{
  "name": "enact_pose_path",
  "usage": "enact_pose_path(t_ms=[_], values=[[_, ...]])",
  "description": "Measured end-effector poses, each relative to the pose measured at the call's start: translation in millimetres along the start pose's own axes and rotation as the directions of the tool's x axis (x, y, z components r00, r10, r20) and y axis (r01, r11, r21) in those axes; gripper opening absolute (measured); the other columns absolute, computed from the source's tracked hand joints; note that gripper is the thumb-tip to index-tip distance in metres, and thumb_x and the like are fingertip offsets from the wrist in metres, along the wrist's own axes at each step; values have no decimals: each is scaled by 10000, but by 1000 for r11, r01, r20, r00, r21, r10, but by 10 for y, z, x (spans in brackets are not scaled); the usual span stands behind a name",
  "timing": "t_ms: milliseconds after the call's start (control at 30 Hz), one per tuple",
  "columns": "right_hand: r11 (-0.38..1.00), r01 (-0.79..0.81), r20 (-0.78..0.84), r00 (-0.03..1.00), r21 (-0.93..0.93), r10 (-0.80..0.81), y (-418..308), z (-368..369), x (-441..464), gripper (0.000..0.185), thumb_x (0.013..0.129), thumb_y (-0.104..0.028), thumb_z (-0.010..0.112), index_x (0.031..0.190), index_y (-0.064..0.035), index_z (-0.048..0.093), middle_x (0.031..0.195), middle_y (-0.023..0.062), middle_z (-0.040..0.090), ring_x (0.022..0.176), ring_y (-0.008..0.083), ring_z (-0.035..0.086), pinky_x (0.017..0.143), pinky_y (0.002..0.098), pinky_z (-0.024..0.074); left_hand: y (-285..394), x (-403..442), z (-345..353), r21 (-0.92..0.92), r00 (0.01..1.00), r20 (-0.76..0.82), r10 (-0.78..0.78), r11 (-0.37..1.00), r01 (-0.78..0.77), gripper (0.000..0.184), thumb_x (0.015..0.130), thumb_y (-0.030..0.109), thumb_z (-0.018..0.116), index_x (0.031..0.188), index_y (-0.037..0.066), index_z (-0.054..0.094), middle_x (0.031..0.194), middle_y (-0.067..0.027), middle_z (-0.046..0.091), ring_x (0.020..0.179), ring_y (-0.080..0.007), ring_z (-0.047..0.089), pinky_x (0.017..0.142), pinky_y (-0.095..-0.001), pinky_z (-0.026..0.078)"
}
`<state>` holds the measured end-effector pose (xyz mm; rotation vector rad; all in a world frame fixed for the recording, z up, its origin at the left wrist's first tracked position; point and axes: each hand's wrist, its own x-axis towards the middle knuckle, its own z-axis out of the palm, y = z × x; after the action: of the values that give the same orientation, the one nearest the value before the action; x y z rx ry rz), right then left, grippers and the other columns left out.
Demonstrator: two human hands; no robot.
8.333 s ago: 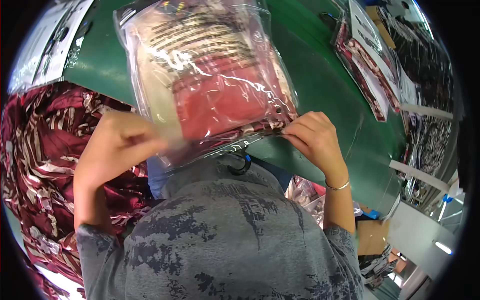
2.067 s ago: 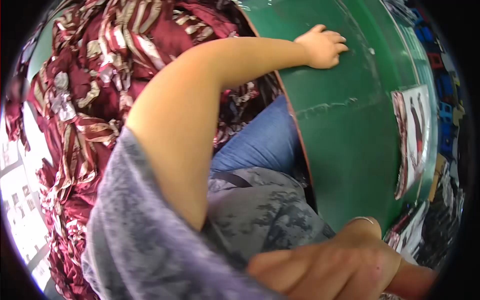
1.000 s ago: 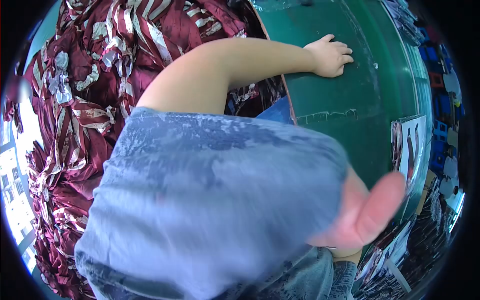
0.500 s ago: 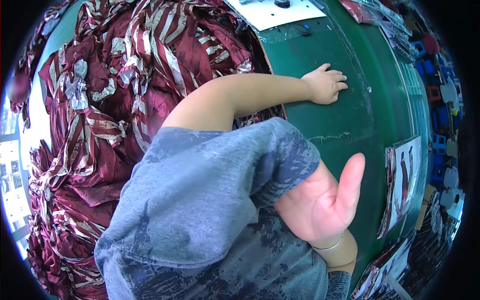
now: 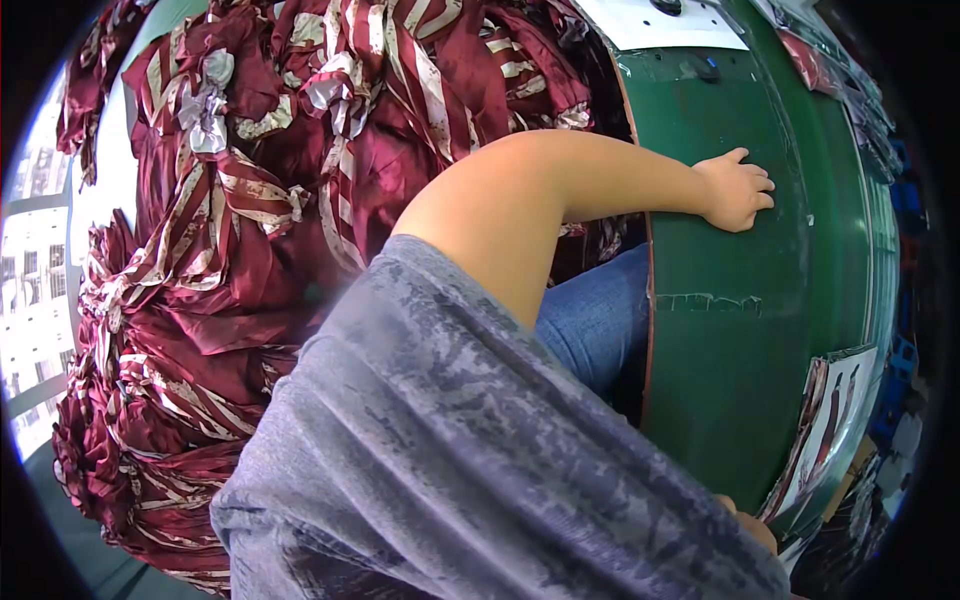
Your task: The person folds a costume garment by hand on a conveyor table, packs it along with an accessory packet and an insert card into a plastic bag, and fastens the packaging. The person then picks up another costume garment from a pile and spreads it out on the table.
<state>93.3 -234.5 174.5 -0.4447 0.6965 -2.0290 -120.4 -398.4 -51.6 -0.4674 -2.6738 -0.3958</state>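
My left hand rests palm down on the green table, its fingers somewhat spread and nothing visible in it. My left arm reaches across from the left, over the edge of a large heap of crumpled maroon and cream striped cloth. Only a small patch of skin from my right hand or arm shows at the lower right, beyond my grey patterned shirt; its fingers cannot be made out. Near that patch, a flat packed garment with a picture card lies on the table.
A white sheet with a dark object lies on the table's far part, with a small black and blue item below it. Clear plastic packs line the upper right. My jeans show beside the table edge.
The view has shifted, so the table and my left hand appear farther right. My right hand, open with its palm showing half a second ago, is now mostly hidden behind my shirt.
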Motion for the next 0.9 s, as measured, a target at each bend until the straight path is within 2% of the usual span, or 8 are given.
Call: enact_pose_path(t_ms=[500,667,867,900], values=[[989,-30,114,992,-145,46,12,-40,8,610,965,-364,430,1406,54,486,1432,195,534,1338,351,497,1146,502,345,11,1,-66,16,999,53,-8,1000,8,440,973,326,478,1368,175,600,1479,-54,521,1400,-197,445,1143,-521,309],[980,7,186,982,-200,31,6,-69,-15,572,952,-305,463,1389,63,498,1414,201,547,1319,352,518,1134,496,367,16,-1,-107,38,997,80,-14,999,11,447,987,331,458,1388,180,586,1496,-53,505,1416,-192,425,1147,-507,306],[940,126,339,941,-317,-11,30,-131,-14,530,937,-234,503,1369,74,511,1393,210,563,1296,353,542,1119,488,393,88,12,-97,29,997,74,-1,1000,-1,450,982,333,465,1385,174,585,1495,-53,507,1417,-196,425,1150,-505,301],[931,117,319,948,-347,0,36,-126,-12,524,934,-222,509,1365,75,513,1389,211,566,1292,354,547,1117,487,398,102,-2,-107,23,998,70,2,1000,-4,449,980,333,469,1383,173,586,1494,-55,508,1417,-195,425,1150,-504,301]])
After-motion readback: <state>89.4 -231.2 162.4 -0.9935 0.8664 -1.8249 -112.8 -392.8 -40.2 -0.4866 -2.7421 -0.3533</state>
